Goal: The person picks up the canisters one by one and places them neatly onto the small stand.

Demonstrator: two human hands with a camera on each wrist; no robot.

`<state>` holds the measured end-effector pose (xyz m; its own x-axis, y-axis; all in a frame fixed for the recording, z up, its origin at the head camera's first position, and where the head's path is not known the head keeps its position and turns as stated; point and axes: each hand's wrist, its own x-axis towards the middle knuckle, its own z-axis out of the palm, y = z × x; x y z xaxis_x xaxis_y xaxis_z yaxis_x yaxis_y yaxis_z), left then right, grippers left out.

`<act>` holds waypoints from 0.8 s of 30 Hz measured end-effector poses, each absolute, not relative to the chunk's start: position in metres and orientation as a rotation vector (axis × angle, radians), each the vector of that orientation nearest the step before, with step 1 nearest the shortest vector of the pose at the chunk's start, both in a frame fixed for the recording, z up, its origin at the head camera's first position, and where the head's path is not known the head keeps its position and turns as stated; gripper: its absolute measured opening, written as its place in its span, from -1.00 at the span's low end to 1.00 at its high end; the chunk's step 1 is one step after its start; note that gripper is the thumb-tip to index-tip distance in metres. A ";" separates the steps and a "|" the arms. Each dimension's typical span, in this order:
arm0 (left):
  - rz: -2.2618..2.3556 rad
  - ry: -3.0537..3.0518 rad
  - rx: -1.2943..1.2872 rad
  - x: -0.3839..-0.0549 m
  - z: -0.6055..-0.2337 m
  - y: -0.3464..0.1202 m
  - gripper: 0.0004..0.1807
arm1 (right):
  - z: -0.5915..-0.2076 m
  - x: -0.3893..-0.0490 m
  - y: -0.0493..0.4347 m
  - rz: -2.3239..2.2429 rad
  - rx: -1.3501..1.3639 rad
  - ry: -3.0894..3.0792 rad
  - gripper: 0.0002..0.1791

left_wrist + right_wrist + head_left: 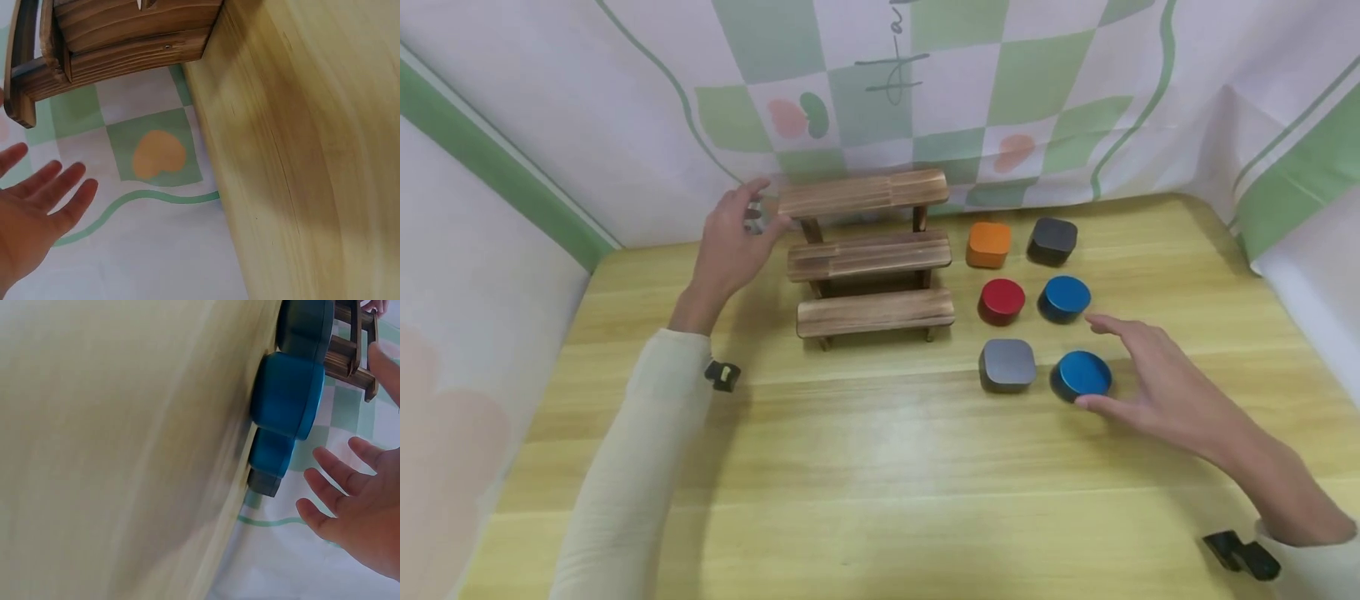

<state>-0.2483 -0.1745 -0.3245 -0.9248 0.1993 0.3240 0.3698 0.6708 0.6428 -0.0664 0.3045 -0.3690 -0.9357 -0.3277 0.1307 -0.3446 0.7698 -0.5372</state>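
A three-step wooden stand (872, 258) stands towards the back of the table. My left hand (733, 242) is at the left end of its top step, fingers spread; whether the thumb touches the wood I cannot tell. In the left wrist view those fingers (75, 187) hold nothing. Beside the front blue round tin (1082, 374) is my right hand (1165, 383), thumb near the tin's front edge and fingers apart. The right wrist view shows the right hand's fingers (331, 494) spread, with a gap to the blue tins (287, 394).
Right of the stand sit an orange squarish tin (988, 243), a black one (1052, 240), a red round tin (1002, 300), a second blue tin (1065, 297) and a grey squarish tin (1007, 364). A checked cloth (955, 100) hangs behind the wooden table (865, 475).
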 end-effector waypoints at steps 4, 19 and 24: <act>-1.281 -2.586 -0.539 -0.252 -0.328 -0.175 0.02 | -0.374 -0.067 0.309 0.896 0.548 -2.938 0.07; -1.553 -2.586 -0.564 -0.260 -0.329 -0.185 -0.10 | -0.385 -0.074 0.311 0.914 0.570 -2.946 0.06; -1.602 -2.626 -0.601 -0.263 -0.332 -0.183 -0.26 | -0.389 -0.072 0.315 0.892 0.577 -2.957 0.07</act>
<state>-0.2626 -0.1826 -0.3323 -0.9265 0.3177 0.2017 0.3247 0.4041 0.8551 -0.0717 0.3155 -0.3891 -0.9326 -0.3455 0.1043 -0.3455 0.7713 -0.5345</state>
